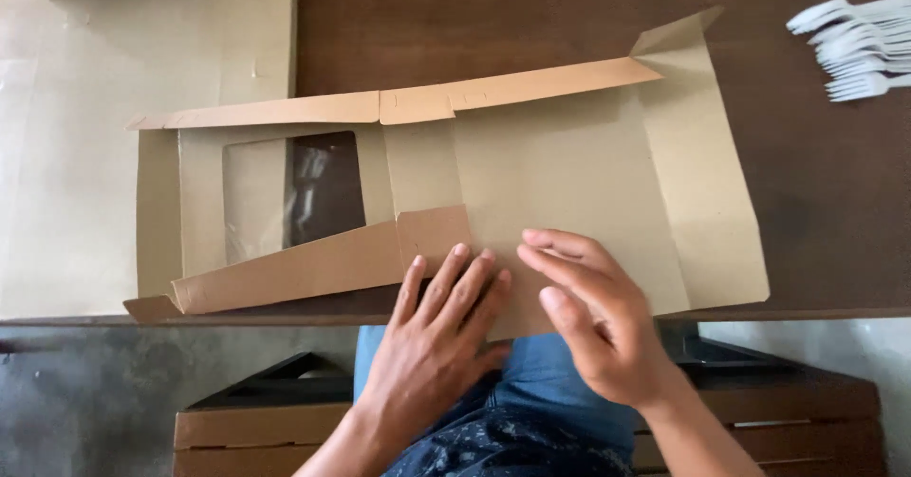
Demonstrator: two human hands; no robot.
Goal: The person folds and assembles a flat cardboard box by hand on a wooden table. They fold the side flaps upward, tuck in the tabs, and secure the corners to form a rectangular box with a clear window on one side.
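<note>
Head camera looks straight down on a flat, unfolded cardboard box blank [560,183] lying across a dark brown table [816,202], its near edge hanging a little over the table's front. The left hand [432,344] lies flat on the blank's near edge, fingers spread and pressing a folded flap [304,268] that runs off toward nine o'clock. The right hand [593,316] sits just beside it at three o'clock, fingers loosely curled, fingertips touching the cardboard; neither hand grips anything. A clear window panel [304,192] shows in the blank at ten o'clock from the hands. More flat cardboard sheets [85,154] lie at nine o'clock. White plastic forks [859,50] are piled at two o'clock, well apart.
</note>
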